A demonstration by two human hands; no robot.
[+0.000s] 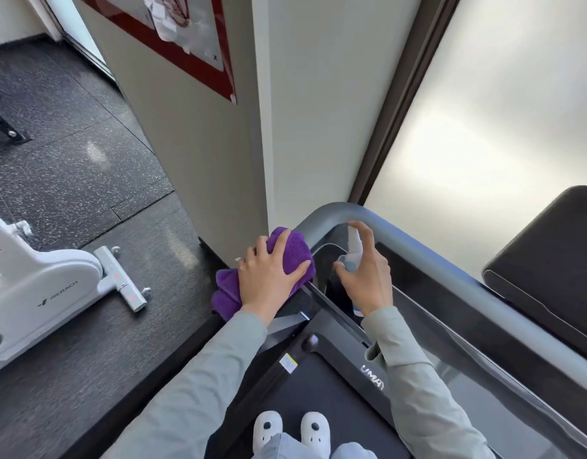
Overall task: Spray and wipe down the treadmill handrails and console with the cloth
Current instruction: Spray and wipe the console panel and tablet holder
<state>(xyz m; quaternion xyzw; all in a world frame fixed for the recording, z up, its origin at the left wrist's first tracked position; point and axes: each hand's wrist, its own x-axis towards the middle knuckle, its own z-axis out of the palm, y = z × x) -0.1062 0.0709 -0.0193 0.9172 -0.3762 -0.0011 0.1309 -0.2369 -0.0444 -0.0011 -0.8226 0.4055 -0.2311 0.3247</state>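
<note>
Treadmill [335, 385] under a person's two white slippers [290, 429], its grey handrail [418, 246] bending round the front of the console [328, 270]; the left hand [268, 276] lies spread, fingers nearly straight, over one purple cloth [295, 250], pressing it onto the handrail's left corner, likely so the fabric wraps the tube and takes up the spray; the right hand [368, 276] is curled round one small clear bottle [353, 250], just right of the cloth and above the console, forefinger raised at the nozzle, apparently aimed at the handrail's bend ahead; the two hands sit near each other but not touching, each busy with its own tool; judged from this, the wipe is at the handrail's left corner, the long right run not yet reached; one white exercise bike [43, 283] stands on the floor [70, 180] well left of the handrail.
</note>
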